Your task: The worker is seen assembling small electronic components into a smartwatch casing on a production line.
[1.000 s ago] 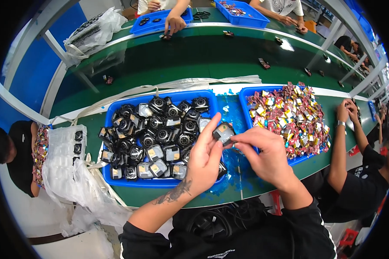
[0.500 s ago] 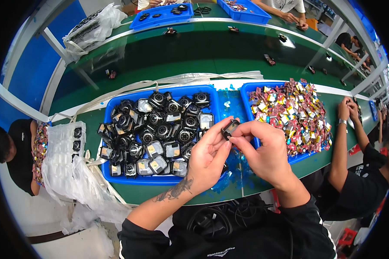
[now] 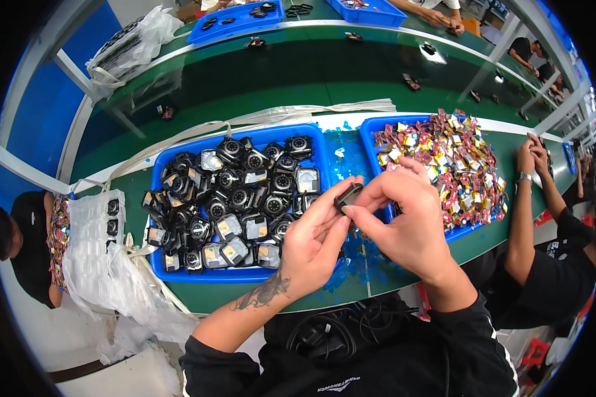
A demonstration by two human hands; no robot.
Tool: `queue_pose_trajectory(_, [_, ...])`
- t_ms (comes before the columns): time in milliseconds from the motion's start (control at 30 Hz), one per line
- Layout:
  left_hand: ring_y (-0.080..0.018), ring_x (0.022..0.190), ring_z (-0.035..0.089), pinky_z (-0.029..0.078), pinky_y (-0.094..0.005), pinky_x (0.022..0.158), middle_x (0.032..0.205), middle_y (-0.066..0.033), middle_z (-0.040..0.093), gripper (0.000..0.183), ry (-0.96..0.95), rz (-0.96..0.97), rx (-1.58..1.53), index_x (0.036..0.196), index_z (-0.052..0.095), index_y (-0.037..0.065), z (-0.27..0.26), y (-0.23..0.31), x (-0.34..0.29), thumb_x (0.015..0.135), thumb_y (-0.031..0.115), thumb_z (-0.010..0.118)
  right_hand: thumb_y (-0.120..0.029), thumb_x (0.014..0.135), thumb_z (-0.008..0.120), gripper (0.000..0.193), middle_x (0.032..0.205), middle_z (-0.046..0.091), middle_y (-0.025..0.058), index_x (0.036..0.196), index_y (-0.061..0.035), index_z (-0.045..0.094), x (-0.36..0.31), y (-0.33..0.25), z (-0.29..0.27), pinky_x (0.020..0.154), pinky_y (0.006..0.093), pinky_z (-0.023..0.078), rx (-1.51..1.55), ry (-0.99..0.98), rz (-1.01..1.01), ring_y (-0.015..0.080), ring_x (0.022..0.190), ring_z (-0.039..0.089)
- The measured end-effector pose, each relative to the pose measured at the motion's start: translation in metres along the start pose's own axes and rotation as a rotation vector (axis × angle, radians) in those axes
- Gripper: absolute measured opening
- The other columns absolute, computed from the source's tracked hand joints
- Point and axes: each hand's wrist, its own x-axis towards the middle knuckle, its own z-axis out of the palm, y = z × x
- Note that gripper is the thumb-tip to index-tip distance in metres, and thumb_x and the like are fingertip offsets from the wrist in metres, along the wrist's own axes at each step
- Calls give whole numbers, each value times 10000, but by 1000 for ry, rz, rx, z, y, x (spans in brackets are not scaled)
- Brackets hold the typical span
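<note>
Over the gap between two blue trays, I hold a small black watch case (image 3: pixel 349 196) with both hands. My left hand (image 3: pixel 316 250) cradles it, palm up, with its fingers curled under and beside the case. From the right, my right hand (image 3: pixel 407 215) pinches the case's near edge between thumb and fingers. Left of my hands, the left blue tray (image 3: pixel 208 275) is full of black watch cases (image 3: pixel 238 197), some with pale square covers and tan labels. The right blue tray (image 3: pixel 367 135) bears a heap of small red, yellow and white electronic parts (image 3: pixel 467 172).
Beyond the trays runs a green conveyor belt (image 3: pixel 278 76) with scattered small parts. Clear plastic trays and wrap (image 3: pixel 96 245) lie at the left. Black cables (image 3: pixel 321 334) lie near my body. Co-workers sit on both sides and across the belt. Blue film scraps (image 3: pixel 351 264) litter the table between the trays.
The watch case has tilted in my fingers, so its tan label no longer shows. Both hands stay together on it. The whole view has shifted slightly.
</note>
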Motion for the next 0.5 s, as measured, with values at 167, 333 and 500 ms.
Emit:
queue_pose_trajectory(167, [-172, 1219, 526, 421, -297, 1028, 1374, -181, 493, 484, 3, -71, -5, 1443, 308, -72, 1, -2, -2, 977, -44, 436, -31, 649, 788, 260, 772, 569, 44, 703, -96, 542, -2, 0, 1, 828, 365, 394, -115, 109, -51, 236, 734, 556])
queue_pose_trajectory(333, [-226, 1219, 539, 478, -356, 1011, 1350, -204, 508, 540, 114, 1, -126, 1468, 251, -36, 6, 2, 2, 963, -57, 441, -44, 714, 785, 225, 869, 587, 56, 838, -33, 597, -4, 15, 4, 769, 340, 453, 352, 96, 104, 197, 820, 576])
queue_pose_trajectory(500, [-182, 1104, 587, 496, -319, 934, 1193, -157, 578, 360, 59, 51, 35, 1305, 472, -1, -10, -4, 3, 948, -53, 470, 46, 827, 702, 213, 928, 692, 88, 1035, 37, 655, -27, 7, -2, 769, 241, 550, 595, -95, 320, 129, 847, 676])
